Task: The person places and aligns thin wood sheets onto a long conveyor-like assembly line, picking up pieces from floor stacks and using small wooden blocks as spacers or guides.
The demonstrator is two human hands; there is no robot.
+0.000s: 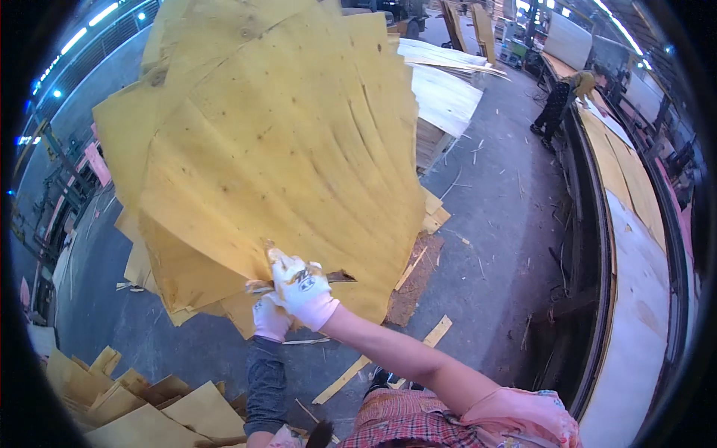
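Note:
A large yellow wood veneer sheet [284, 149] lies on top of a fanned, uneven stack of similar sheets in front of me. Its surface has ripples, small knots and long splits. At its near edge my two hands are close together, both in white gloves stained brownish. My right hand [305, 291] is closed on the sheet's edge, thumb and fingers pinching a raised, folded bit. Just below and left of it, my left hand [271, 316] is also closed at that edge, its fingers partly hidden behind the right hand. A torn, dark gap [342, 276] shows right of them.
Broken veneer pieces [198, 411] are heaped at lower left. Strips [342, 379] and splinters litter the grey floor. A stack of white sheets [444, 97] stands beyond the yellow one. On the right runs a long conveyor [635, 299] carrying sheets, where another person [567, 101] bends over.

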